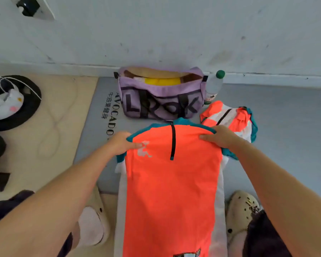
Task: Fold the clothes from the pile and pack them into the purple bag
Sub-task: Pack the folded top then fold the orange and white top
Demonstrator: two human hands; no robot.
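Down on the grey mat [267, 127], the person bends over an orange shirt [171, 182] spread lengthwise toward them. Off beyond the left hand [121, 142], on the pale floor, sits a black round base with a white soft toy [6, 106] on it. That left hand grips the shirt's teal left shoulder, thumb laid over the orange front and the other fingers tucked under the edge. Between the two hands runs a black zip from the teal collar. Straight past both hands, against the wall, the purple bag [161, 97] stands open-mouthed with something yellow showing inside. The right hand [220, 137] clamps the opposite shoulder the same way, fingers curled round the fabric. Just past that hand, touching the bag's right end, stands a clear bottle with a green cap [214, 86], and a crumpled orange and white garment [230, 119] lies just beside the wrist.
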